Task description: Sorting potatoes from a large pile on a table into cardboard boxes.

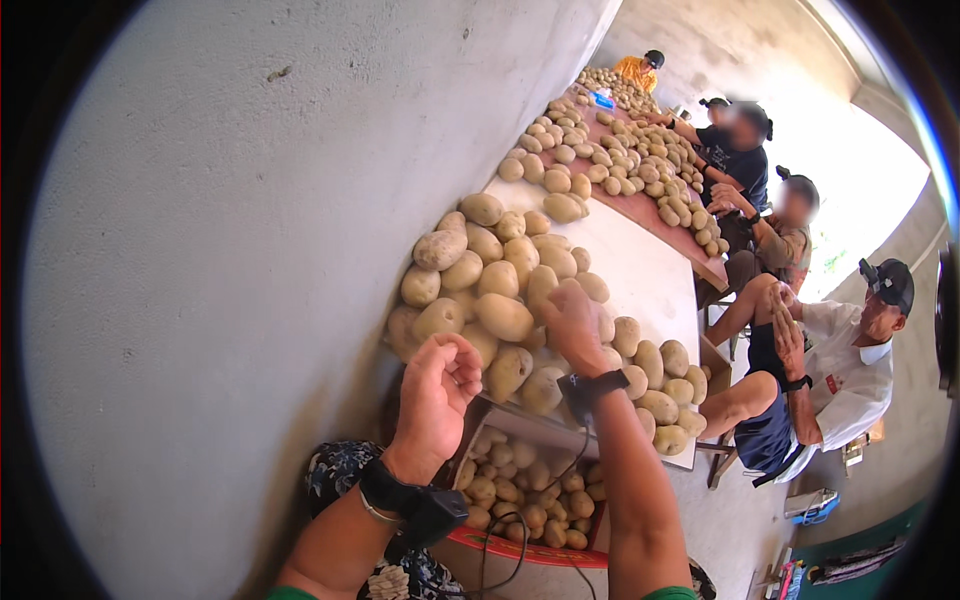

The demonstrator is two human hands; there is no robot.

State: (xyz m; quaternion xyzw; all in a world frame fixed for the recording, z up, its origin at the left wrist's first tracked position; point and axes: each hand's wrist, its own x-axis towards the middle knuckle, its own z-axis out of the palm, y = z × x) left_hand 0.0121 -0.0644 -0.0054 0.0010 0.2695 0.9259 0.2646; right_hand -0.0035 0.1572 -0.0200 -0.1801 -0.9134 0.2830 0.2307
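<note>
Nearest, just below the near edge of the flat white surface (640,270), a box-like, red-rimmed container (585,558) shows between the person's forearms; its walls keep a load of pale-brown, rounded potatoes (535,520) gathered within reach.

The hands are apart from each other at that same edge. The left hand (437,385) is raised, fingers loosely curled, and looks empty; whether it brushes the potatoes behind it is unclear. The right hand (575,325) bends over them, knuckles up; its fingers are hidden, so I cannot tell whether it grips one. Black wrist devices (440,515) are strapped on, likely to leave the palms free.

On the surface's left part lies a heap of tan, oval potatoes (505,316), banked toward the grey plaster wall (250,200), which probably stops them rolling off. A looser group (660,405) spreads over its right end.

Right of the surface sits a co-worker in a white shirt (845,370). Beyond it, a reddish-brown surface (640,207) carries more potatoes, with other co-workers (735,165) along its right side, presumably for easy reach.
</note>
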